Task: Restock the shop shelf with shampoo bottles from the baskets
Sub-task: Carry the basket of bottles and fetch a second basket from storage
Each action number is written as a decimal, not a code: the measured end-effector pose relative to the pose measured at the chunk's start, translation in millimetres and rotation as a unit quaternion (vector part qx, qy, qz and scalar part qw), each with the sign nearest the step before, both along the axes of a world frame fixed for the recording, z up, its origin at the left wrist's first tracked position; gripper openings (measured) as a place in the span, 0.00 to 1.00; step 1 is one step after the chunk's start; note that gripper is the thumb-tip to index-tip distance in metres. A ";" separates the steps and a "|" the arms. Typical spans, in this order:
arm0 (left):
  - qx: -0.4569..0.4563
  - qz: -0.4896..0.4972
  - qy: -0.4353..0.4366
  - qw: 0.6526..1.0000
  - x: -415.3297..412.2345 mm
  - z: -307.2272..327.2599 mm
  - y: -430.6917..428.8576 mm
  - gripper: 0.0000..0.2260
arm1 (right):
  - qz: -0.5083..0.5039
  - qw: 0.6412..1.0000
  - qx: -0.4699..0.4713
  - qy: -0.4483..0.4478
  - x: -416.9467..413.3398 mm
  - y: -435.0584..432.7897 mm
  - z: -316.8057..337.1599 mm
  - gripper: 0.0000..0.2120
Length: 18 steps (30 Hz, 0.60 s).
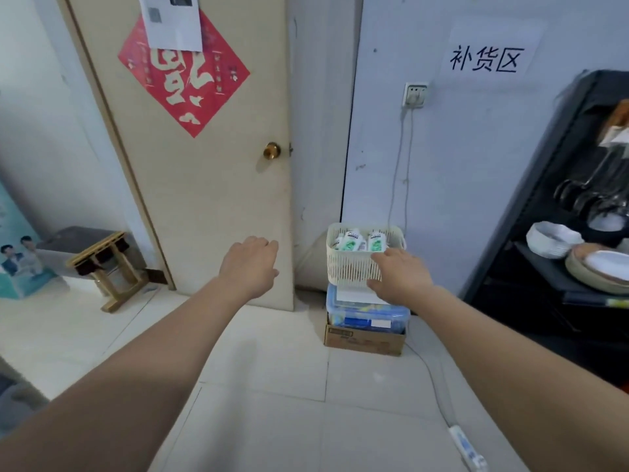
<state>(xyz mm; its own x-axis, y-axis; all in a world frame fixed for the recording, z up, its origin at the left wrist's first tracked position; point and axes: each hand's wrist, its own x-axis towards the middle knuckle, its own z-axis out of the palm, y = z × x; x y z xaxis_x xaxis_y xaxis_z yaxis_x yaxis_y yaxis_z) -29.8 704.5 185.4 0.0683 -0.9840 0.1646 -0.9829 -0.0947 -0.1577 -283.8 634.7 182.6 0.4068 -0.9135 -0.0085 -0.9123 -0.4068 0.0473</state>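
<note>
A cream slotted basket (350, 264) stands on a clear blue-lidded box against the wall, right of the door. Inside it stand white shampoo bottles (352, 240) with green labels. My right hand (400, 274) reaches out in front of the basket's right front corner, fingers spread around it; whether it touches is unclear. My left hand (250, 264) is stretched forward to the left of the basket, in front of the door, fingers loosely bent and holding nothing.
The blue-lidded box (367, 311) sits on a cardboard box (364, 338). A black shelf unit (558, 206) with bowls and glassware stands at the right. A wooden stool (109, 264) is at the left. A power strip (468, 447) and cable lie on the tiled floor.
</note>
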 end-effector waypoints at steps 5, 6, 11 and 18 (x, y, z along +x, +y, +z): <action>0.006 -0.018 0.002 1.000 -13.0 -14.2 -81.9 0.17 | -0.022 1.000 0.017 0.007 -16.4 -74.7 -15.2 0.27; 0.009 -0.019 0.006 1.000 -15.5 -16.9 -99.7 0.17 | -0.024 0.999 0.021 0.008 -19.8 -91.0 -18.0 0.27; 0.018 -0.017 0.020 0.999 -31.9 -24.7 -193.3 0.17 | -0.032 0.999 0.025 0.014 -38.1 -177.9 -26.1 0.25; 0.045 0.004 0.055 0.997 -53.9 -43.0 -297.9 0.14 | -0.042 0.998 0.045 0.020 -57.1 -279.9 -37.2 0.25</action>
<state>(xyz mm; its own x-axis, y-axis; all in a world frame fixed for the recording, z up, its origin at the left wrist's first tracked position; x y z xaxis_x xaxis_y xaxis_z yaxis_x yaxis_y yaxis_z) -83.7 406.6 142.3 0.0889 -0.9939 0.0659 -0.9941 -0.0927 -0.0567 -340.9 354.8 145.4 0.3263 -0.9393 -0.1062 -0.9416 -0.3329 0.0516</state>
